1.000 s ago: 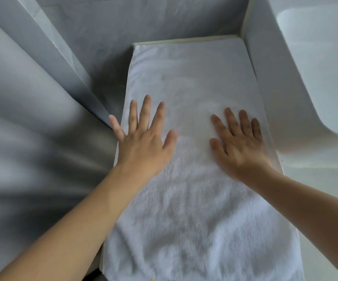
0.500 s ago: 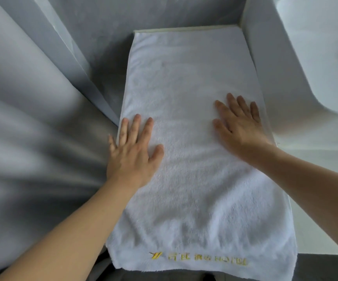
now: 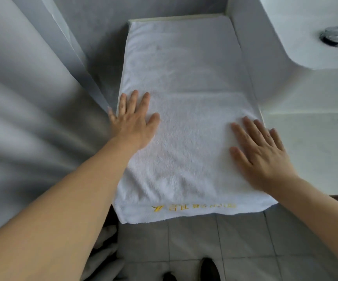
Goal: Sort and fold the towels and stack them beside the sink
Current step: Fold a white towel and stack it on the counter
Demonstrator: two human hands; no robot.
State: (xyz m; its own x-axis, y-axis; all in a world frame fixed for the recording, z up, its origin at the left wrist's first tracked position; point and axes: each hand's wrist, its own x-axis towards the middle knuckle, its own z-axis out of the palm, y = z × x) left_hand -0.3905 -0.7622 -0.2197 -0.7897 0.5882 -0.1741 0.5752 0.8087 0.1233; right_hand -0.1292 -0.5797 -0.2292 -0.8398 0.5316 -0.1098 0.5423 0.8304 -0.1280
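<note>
Head view: looks down on a narrow surface (image 3: 245,57) set between a grey wall and a white sink.
Wall: grey wall (image 3: 32,98) fills the left side and meets the surface along its left edge.
Sink: white sink (image 3: 306,27) lies to the right of the surface, with a chrome drain plug (image 3: 334,36) in the basin.
Floor: grey tiled floor (image 3: 194,240) shows below the near edge of the surface; 2 dark shoe tips are just visible at the bottom.
Towel: 1 white towel (image 3: 184,88) lies spread flat along the surface, just left of the sink; its near end hangs over the front edge, and yellow embroidered lettering (image 3: 194,207) runs across that end.
Left hand: left hand (image 3: 132,122) lies flat, fingers straight and a little apart, palm down on the left edge of the towel beside the wall, grasping nothing.
Right hand: right hand (image 3: 263,153) lies flat, fingers straight and spread, palm down on the right edge of the towel near the front, grasping nothing.
</note>
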